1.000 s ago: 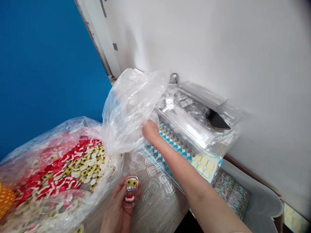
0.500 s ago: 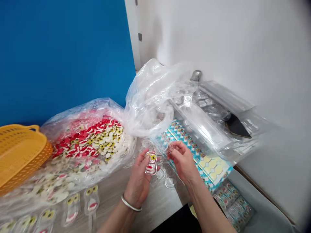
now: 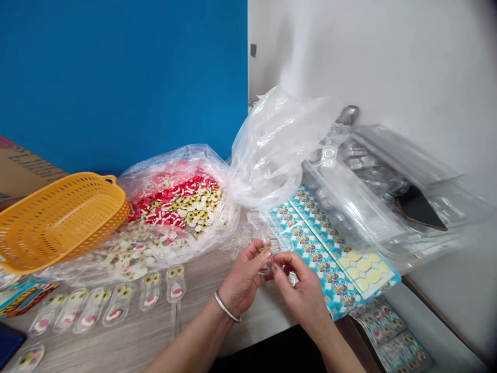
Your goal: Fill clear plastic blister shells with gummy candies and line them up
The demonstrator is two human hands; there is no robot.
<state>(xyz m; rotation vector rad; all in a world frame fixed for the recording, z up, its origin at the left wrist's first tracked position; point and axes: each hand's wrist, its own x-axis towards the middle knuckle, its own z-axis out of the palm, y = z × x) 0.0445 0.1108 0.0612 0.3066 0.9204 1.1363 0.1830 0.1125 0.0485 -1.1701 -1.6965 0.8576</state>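
My left hand [image 3: 246, 274], with a bracelet on its wrist, is closed on a small clear plastic case [image 3: 266, 247] with yellow eye pieces and a red mouth piece inside. Thumb and fingers of my right hand [image 3: 297, 280] pinch at the right edge of this case; the fingers partly hide it. Behind my hands lie several empty clear plastic shells [image 3: 254, 225]. To the left, several filled face cases [image 3: 118, 305] stand in a row on the wooden table [image 3: 202, 316].
An open plastic bag [image 3: 174, 207] of loose eye and mouth pieces sits at left, beside a yellow basket [image 3: 66, 223]. A crumpled clear bag [image 3: 272, 150] stands behind. Printed blue card sheets [image 3: 318, 243] and clear packaging [image 3: 349, 202] lie right. A bin of packed sets [image 3: 392, 331] is below.
My right hand has brought a clear plastic piece over to the case in my left hand, and the two hands now meet. My view has turned left, showing more of the basket and row.
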